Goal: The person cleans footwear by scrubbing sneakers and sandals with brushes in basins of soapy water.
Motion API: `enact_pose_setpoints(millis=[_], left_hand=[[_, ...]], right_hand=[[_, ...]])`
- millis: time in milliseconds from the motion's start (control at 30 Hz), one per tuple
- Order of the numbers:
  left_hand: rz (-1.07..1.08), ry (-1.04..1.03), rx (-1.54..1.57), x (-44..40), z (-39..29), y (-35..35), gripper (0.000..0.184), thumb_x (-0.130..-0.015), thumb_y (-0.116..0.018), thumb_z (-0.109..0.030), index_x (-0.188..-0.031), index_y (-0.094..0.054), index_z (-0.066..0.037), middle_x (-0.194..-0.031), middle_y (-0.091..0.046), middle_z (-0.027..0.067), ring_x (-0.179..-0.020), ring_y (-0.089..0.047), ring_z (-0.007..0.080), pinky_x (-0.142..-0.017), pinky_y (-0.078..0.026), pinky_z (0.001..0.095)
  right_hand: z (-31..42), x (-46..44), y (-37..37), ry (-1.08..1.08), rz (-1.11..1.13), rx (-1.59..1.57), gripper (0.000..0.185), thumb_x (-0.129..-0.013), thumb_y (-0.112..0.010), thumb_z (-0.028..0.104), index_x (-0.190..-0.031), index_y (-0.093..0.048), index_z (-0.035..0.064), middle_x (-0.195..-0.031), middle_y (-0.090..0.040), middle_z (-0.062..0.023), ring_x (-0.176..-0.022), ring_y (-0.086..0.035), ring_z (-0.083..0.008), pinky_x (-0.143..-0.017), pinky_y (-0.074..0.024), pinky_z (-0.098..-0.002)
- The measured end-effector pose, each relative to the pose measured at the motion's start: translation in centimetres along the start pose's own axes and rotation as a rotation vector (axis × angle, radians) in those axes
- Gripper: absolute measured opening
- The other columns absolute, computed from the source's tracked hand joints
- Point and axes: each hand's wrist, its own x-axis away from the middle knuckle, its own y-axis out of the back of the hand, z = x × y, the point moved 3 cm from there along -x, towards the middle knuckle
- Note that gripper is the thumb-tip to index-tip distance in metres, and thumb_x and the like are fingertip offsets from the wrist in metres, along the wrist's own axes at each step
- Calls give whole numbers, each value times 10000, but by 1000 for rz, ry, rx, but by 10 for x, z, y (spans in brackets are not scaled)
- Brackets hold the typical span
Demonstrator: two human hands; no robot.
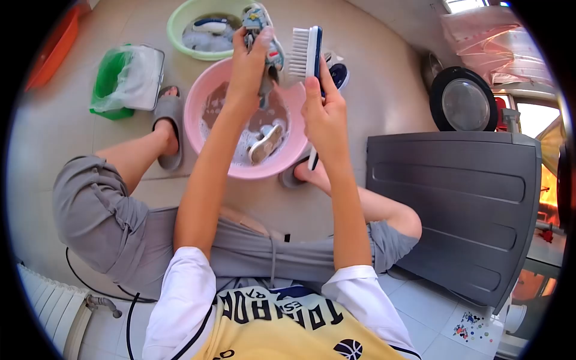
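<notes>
My left hand (249, 69) is closed around a wet, patterned shoe (257, 21), held above the far rim of a pink basin (198, 141). In my right hand (324, 111) is a scrub brush (314, 54) with a dark blue and white back, its pale bristles facing left toward the shoe but apart from it. Murky, sudsy water fills part of the pink basin, and another shoe (266, 144) with a light sole lies in it. Behind stands a light green basin (175, 36) with foamy water and a blue-and-white item (210, 26) in it.
To the left are a green bin (111, 90) with a plastic liner and an orange tub (55, 51). Dark blue and white shoes (339, 73) rest on the floor right of the pink basin. A front-loading washing machine (450, 198) with its round door (465, 102) open is at right.
</notes>
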Motion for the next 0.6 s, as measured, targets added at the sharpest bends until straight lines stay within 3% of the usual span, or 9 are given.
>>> enact_pose_setpoints(millis=[100,167,233,300,333,433,500,533,600], left_hand=[[30,0,-37,-7,-7,-6,415,-901,-419,-373,-1219,-391,-108,-969,-539,50,-876,-539,130,-761,-452,256],[104,51,57,-5,-5,-10,419,-921,-371,-350,-1259,-367,-103,-1025,-525,58,-920,-532,138,-812,-440,271],[160,-31,10,2,-9,-19,423,-933,-343,-310,-1297,-346,-94,-1085,-498,57,-968,-512,134,-847,-415,263],[280,-93,-225,12,-11,-28,422,-935,-335,-280,-1316,-338,-99,-1138,-475,66,-1001,-489,124,-880,-387,249],[347,-136,-322,11,-7,-32,425,-937,-348,-252,-1332,-323,-96,-1170,-466,78,-1004,-473,110,-894,-364,236],[382,-297,-504,31,-8,-47,405,-922,-390,-224,-1309,-357,-109,-1047,-543,125,-936,-518,161,-835,-400,259],[415,-180,-540,34,-10,-47,412,-916,-428,-237,-1304,-353,-123,-913,-596,109,-840,-558,151,-727,-440,247],[427,-227,-557,34,-11,-47,426,-912,-442,-250,-1305,-343,-120,-879,-603,102,-814,-564,147,-684,-445,241],[430,-278,-523,38,-12,-49,515,-889,-496,-302,-1316,-302,-90,-868,-600,99,-824,-564,143,-671,-442,233]], right_hand=[[7,1,-9,103,-112,-191,688,-857,-572,303,-1361,-226,-13,-797,-554,-40,-656,-472,-85,-609,-417,-223],[2,-3,-8,160,-169,-95,812,-790,-659,298,-1375,-184,-5,-800,-555,-33,-681,-496,-106,-637,-430,-231],[-1,1,-1,202,-354,37,874,-724,-724,264,-1367,-202,-15,-886,-578,-55,-741,-523,-110,-684,-440,-232],[-11,-5,13,131,-368,56,867,-698,-730,191,-1363,-214,-21,-928,-585,-67,-770,-530,-103,-701,-445,-233],[-13,-9,17,205,-330,44,804,-725,-696,143,-1366,-230,11,-879,-576,-49,-660,-501,-71,-546,-391,-199],[-16,-3,28,221,-236,-112,706,-774,-598,40,-1377,-232,46,-796,-576,-28,-490,-441,-27,-369,-316,-169],[-25,1,33,121,-140,-355,697,-780,-576,14,-1371,-207,-6,-946,-608,-60,-791,-541,-62,-655,-441,-180],[-26,2,33,139,-144,-463,689,-807,-555,15,-1383,-178,12,-821,-599,-28,-704,-522,-34,-601,-425,-165],[-34,7,38,121,-139,-530,683,-817,-545,15,-1387,-168,19,-821,-600,-30,-705,-526,-35,-610,-419,-158]])
